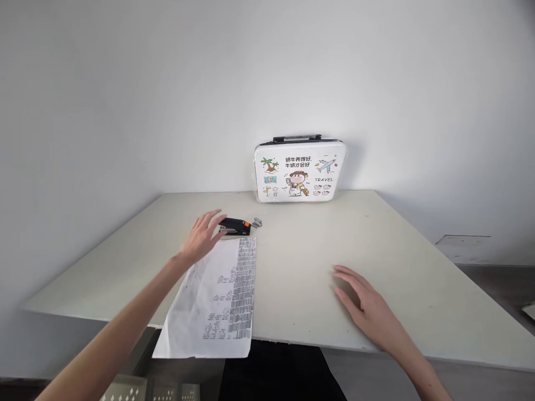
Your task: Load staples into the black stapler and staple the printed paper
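Observation:
A black stapler [236,225] with an orange patch lies on the table, left of the middle. My left hand [201,236] is at its left end with thumb and fingers apart around that end; whether they touch it I cannot tell. Just right of the stapler are small silvery staples [257,222]. Below the stapler lies a printed sheet of paper [209,301], its lower end sticking out past the table's front edge. My right hand [365,303] hovers over or rests on the right part of the table, fingers slightly curled and apart, holding nothing.
A white case [300,171] with cartoon prints and a black handle leans against the wall at the back of the table [301,250]. Pale perforated containers [125,388] show below the table at the lower left.

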